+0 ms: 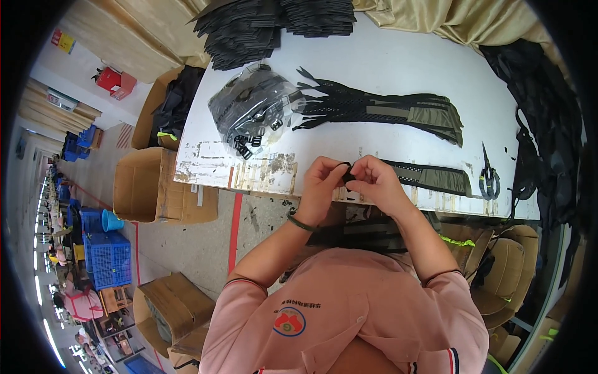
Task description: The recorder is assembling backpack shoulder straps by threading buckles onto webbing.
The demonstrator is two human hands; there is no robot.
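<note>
At the table's near edge, my left hand (321, 179) and my right hand (375, 179) meet, fingertips pinched on a small black strap end (347, 176). Whether a buckle is between the fingers is hidden. From behind my right hand, a black mesh strap panel (439, 179) with an olive-grey end lies along the edge to the right. Beyond it rests a bundle of similar strap panels (380, 111), their narrow black ends fanned to the left. A clear plastic bag (252, 103) of black buckles lies left of that bundle, with several loose buckles (245, 144) at its near side.
Scissors (489, 177) lie at the table's right. Stacks of black strips (243, 37) stand at the back left, and black material (548, 124) hangs at the right edge. Cardboard boxes (140, 187) stand left of the white table (324, 153); another open box (511, 268) is at lower right.
</note>
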